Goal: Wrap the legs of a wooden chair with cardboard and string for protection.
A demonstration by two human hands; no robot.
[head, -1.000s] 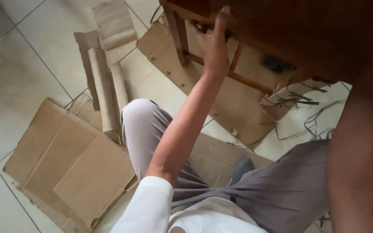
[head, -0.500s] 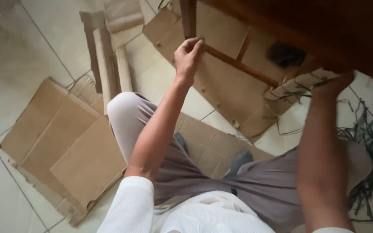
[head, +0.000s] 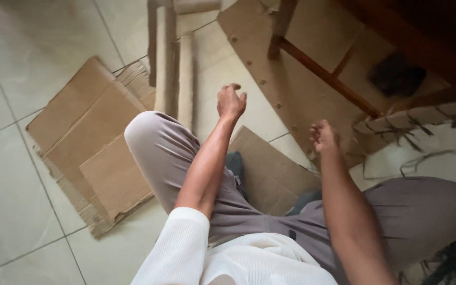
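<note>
Flattened cardboard sheets (head: pixel 88 142) lie on the tiled floor at left. The left hand (head: pixel 231 102), which gripped the wooden chair's rung (head: pixel 325 76) 0.5 s ago, now hangs free, fingers loosely curled. The right hand (head: pixel 323 136) has also let go, empty, so the chair stands unheld beyond both hands.

wooden table (head: pixel 407 37) cut off, dark object (head: pixel 397 76) blurred

Both hands (head: pixel 231 103) let go — wooden frame (head: pixel 327 76) released.
</note>
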